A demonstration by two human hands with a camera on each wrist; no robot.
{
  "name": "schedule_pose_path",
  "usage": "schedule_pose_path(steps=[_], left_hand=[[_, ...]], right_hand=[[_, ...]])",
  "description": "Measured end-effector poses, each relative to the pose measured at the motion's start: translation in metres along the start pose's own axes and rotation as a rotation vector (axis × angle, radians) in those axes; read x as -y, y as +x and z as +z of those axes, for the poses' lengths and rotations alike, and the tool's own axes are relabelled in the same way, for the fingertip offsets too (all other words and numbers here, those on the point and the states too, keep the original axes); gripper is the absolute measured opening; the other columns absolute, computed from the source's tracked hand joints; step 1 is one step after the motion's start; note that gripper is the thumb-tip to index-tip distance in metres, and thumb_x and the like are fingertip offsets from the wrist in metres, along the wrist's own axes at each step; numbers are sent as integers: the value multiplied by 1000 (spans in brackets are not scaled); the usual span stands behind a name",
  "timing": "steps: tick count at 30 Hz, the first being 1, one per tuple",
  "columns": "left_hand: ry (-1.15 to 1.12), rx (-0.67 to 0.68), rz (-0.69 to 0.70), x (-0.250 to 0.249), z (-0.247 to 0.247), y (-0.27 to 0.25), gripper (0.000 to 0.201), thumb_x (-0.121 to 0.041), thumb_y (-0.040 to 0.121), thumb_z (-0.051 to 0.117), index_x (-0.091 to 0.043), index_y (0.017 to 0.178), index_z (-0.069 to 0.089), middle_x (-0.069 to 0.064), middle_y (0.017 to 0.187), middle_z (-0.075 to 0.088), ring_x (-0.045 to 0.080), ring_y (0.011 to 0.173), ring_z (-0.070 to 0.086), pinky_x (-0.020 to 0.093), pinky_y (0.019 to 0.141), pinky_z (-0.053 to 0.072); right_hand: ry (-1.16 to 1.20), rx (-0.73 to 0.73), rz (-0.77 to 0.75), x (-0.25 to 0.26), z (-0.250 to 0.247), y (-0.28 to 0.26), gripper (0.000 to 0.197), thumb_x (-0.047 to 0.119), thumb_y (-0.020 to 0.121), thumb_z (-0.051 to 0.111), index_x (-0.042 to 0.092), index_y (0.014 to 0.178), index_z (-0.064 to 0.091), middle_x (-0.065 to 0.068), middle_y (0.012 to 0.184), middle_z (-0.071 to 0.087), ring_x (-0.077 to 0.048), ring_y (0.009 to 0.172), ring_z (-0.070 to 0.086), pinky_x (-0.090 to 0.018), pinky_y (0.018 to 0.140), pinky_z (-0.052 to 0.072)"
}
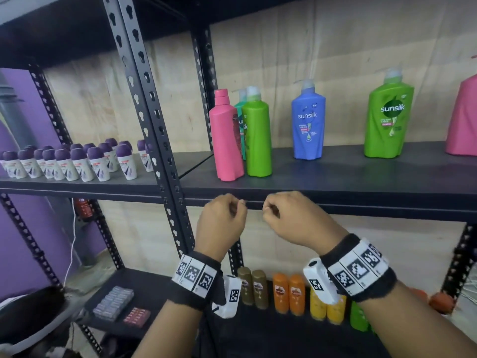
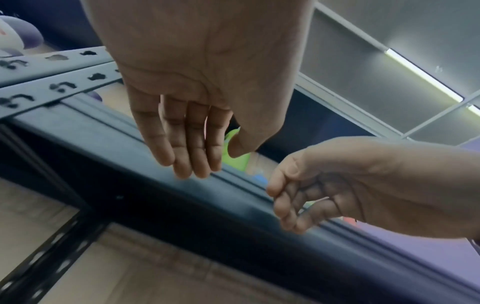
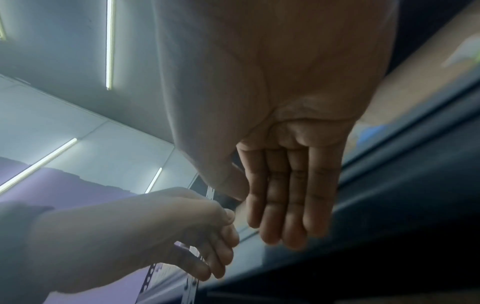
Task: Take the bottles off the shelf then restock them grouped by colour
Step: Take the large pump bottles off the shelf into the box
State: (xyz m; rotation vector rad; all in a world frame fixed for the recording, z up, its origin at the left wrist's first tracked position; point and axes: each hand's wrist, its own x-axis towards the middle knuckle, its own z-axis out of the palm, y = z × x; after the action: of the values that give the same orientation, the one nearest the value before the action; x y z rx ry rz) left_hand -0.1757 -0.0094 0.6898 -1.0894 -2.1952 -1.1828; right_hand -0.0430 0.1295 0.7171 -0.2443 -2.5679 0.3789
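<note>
On the black shelf (image 1: 335, 177) in the head view stand a pink bottle (image 1: 227, 136), a teal bottle (image 1: 240, 109) mostly hidden behind it, a green bottle (image 1: 256, 135), a blue Sunsilk bottle (image 1: 308, 120), a second green Sunsilk bottle (image 1: 388, 117) and a pink bottle (image 1: 464, 120) cut off at the right edge. My left hand (image 1: 237, 208) (image 2: 192, 148) and right hand (image 1: 271, 210) (image 3: 280, 195) hover side by side at the shelf's front edge, below the pink and green bottles. Both have loosely curled fingers and hold nothing.
Several purple-capped roll-on bottles (image 1: 72, 161) fill the neighbouring shelf on the left. A black perforated upright (image 1: 154, 130) divides the two bays. On the lower shelf stand small brown (image 1: 251, 289), orange (image 1: 289, 293), yellow and green bottles, with flat packets (image 1: 113, 303) to their left.
</note>
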Motion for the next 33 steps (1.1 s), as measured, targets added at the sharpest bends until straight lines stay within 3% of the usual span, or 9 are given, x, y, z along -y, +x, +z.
schedule_pose_path(steps=[6, 11, 16, 19, 22, 26, 28, 30, 33], left_hand=[[173, 290, -114, 25, 39, -46, 32, -38, 96, 53, -20, 70, 59, -1, 69, 64, 24, 66, 60, 31, 61, 44], [229, 568, -190, 47, 77, -88, 31, -36, 96, 50, -14, 83, 68, 8, 86, 70, 32, 79, 64, 36, 74, 55], [236, 781, -189, 70, 118, -141, 31, -35, 99, 51, -14, 76, 49, 20, 91, 68, 42, 87, 67, 37, 69, 48], [269, 885, -223, 78, 139, -177, 33, -41, 100, 49, -13, 86, 57, 18, 98, 69, 40, 92, 67, 40, 76, 53], [261, 994, -259, 85, 158, -208, 38, -43, 101, 48, -17, 73, 48, 16, 97, 69, 37, 93, 66, 39, 77, 52], [271, 1129, -287, 98, 175, -247, 45, -37, 103, 48, -19, 62, 40, 10, 77, 61, 35, 81, 63, 36, 66, 45], [290, 1187, -297, 105, 183, -266, 40, -35, 103, 47, -13, 69, 48, 18, 90, 67, 36, 85, 64, 39, 71, 48], [329, 1255, -295, 112, 193, -288, 39, -35, 104, 44, -3, 93, 63, 22, 106, 69, 38, 100, 65, 41, 83, 50], [382, 1320, -295, 120, 205, -316, 44, -38, 105, 39, -6, 116, 67, 18, 116, 69, 39, 104, 66, 35, 75, 45]], right_hand=[[-19, 201, 96, -22, 47, -37, 19, 35, 96, 46, 27, 89, 63, 9, 91, 61, -12, 82, 59, -37, 75, 54], [28, 346, 216, -48, 86, -70, 18, 34, 94, 48, 27, 82, 58, 7, 92, 62, -17, 85, 60, -40, 80, 54], [73, 464, 340, -72, 133, -115, 19, 25, 93, 53, 17, 81, 65, -6, 87, 70, -27, 87, 63, -40, 77, 51], [112, 570, 429, -82, 160, -150, 26, 27, 95, 54, 13, 76, 64, -6, 82, 69, -27, 79, 63, -40, 70, 49], [127, 657, 470, -91, 184, -180, 32, 25, 95, 52, 15, 65, 54, -1, 69, 58, -22, 65, 54, -36, 61, 41], [157, 761, 532, -100, 205, -213, 40, 24, 99, 53, 19, 60, 47, 4, 61, 46, -14, 54, 41, -32, 54, 31], [178, 818, 583, -106, 217, -231, 39, 24, 100, 52, 10, 64, 50, -3, 61, 47, -19, 53, 41, -33, 55, 32], [210, 874, 649, -112, 228, -251, 37, 26, 101, 52, 4, 72, 60, -9, 68, 55, -22, 58, 48, -34, 59, 37], [219, 943, 721, -120, 243, -283, 34, 27, 98, 51, 5, 75, 63, -12, 72, 63, -25, 63, 56, -34, 60, 42]])
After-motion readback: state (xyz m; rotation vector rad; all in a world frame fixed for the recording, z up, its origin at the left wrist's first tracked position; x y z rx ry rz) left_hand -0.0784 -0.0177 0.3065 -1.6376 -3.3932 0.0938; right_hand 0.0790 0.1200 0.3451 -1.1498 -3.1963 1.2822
